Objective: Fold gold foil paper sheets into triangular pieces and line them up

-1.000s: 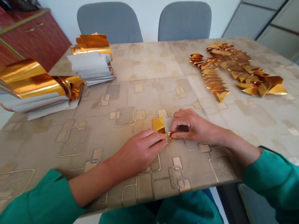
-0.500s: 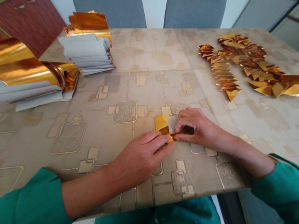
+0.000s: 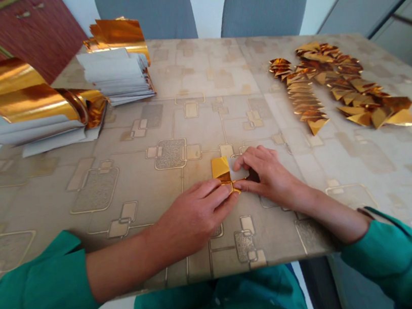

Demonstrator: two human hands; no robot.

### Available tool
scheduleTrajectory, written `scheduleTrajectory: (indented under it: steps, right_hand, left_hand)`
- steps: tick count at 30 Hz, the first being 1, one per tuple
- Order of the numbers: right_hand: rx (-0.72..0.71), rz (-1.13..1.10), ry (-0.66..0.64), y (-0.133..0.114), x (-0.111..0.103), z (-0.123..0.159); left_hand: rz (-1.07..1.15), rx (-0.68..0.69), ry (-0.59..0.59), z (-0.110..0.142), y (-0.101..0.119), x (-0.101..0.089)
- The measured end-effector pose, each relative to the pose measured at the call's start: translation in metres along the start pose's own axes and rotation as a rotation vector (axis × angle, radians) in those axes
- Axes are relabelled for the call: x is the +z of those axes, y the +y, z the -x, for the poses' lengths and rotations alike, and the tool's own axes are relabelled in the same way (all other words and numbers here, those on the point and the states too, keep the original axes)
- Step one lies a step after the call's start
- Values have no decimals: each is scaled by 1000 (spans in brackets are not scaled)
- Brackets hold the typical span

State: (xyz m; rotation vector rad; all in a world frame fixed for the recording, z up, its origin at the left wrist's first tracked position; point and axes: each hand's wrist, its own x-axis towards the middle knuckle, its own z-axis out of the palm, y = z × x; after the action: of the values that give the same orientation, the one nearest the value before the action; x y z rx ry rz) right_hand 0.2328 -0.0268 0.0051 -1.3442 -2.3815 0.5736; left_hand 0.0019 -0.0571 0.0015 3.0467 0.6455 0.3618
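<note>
A small square of gold foil paper (image 3: 224, 172) with a white backing (image 3: 238, 169) lies folded on the table, between my hands. My left hand (image 3: 195, 215) pinches its near corner with the fingertips. My right hand (image 3: 266, 174) meets it from the other side, with thumb and fingers at the same corner and partly over the white side. The lower folds are hidden by my fingers. Both green sleeves end well back from the paper.
Two long rows of folded gold triangles (image 3: 307, 99) (image 3: 353, 87) lie to the right on the patterned table cover (image 3: 196, 84). At the back left are a stack of white-backed foil sheets (image 3: 115, 70) and a curled foil sheet (image 3: 24, 93). Grey chairs stand beyond the far edge.
The view has tilted, so the table sits higher in the frame. My hands stay together at the paper, and my right hand has shifted slightly onto its white side.
</note>
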Motion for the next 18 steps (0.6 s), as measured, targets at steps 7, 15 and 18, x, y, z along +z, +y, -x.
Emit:
scheduleTrajectory:
  steps: [7,15,18]
  right_hand:
    - [12,42,35,15,-3,2]
    - [-148,-68,38,25,-16,1]
    - [-264,-68,92,23,-21,0]
  left_hand:
    - [-12,7,14,2,-3,0]
    - [-24,44,56,0,-11,-2]
    - [-19,81,95,-1,-21,-3]
